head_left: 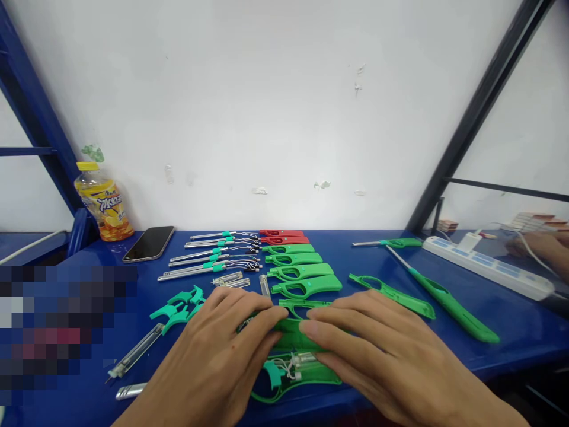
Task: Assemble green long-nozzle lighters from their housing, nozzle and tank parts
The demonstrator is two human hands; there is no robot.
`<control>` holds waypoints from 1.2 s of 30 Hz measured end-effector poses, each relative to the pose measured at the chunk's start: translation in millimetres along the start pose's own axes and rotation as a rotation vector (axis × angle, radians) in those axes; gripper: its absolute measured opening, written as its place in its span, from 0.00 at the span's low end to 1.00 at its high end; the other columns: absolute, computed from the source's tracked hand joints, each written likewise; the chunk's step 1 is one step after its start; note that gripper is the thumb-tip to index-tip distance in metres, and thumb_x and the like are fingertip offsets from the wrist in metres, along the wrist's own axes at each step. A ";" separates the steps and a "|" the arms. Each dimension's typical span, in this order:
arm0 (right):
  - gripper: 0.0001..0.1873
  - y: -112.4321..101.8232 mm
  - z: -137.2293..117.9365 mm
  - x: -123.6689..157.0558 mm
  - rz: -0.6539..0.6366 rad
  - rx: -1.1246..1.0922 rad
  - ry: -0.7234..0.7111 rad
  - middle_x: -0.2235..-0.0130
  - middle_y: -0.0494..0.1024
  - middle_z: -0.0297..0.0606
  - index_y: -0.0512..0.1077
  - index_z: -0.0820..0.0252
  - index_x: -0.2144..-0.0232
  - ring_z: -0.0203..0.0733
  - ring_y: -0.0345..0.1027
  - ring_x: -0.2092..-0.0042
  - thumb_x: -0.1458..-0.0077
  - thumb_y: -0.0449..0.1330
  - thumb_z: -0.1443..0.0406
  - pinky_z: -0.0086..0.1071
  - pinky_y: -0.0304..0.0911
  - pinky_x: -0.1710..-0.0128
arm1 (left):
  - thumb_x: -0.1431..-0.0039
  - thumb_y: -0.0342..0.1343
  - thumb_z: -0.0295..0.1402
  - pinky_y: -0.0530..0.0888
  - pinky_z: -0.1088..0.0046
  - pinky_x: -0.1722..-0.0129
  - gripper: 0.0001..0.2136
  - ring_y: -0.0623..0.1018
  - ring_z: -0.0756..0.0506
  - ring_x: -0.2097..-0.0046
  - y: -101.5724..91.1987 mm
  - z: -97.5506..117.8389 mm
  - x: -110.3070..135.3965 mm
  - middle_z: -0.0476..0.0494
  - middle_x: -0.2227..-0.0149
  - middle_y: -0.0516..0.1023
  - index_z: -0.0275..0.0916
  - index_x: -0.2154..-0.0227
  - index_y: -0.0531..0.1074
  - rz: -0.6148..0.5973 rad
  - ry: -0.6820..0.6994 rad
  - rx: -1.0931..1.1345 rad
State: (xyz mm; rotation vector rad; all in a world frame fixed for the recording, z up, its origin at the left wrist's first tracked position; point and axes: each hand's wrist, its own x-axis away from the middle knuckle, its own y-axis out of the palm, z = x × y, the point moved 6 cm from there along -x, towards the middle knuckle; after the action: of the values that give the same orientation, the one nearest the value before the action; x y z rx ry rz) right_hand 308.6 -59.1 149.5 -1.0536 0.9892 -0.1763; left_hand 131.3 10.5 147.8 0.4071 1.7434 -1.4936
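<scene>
From the head view, I see the left hand and right hand with fingers curled narrow, holding one green half-shell between them, just above one open green casing with wires inside. Beyond lie two red shells and four green ones in a column; to the right, one loose green half and two long-nosed lighters. One phone sits beside one bottle, its yellow label reading "冰红".

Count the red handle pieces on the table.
2: the rear red piece, nearest the wall, and the front red piece, next to the green handles.
</scene>
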 end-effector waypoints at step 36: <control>0.20 28.4 9.6 17.8 -0.097 -0.074 0.258 0.41 0.80 0.44 0.66 0.50 0.33 0.48 0.80 0.43 0.21 0.52 0.56 0.40 0.80 0.49 | 0.20 0.44 0.31 0.82 0.73 0.51 0.16 0.86 0.45 0.51 4.8 -16.2 13.0 0.50 0.48 0.86 0.49 0.39 0.73 -0.228 -0.072 -0.010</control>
State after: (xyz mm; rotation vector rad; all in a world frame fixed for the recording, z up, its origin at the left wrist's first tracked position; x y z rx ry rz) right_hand 317.1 -47.9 117.6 -1.1671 1.1846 -0.3641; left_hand 120.6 23.7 135.0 0.1502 1.7865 -1.6365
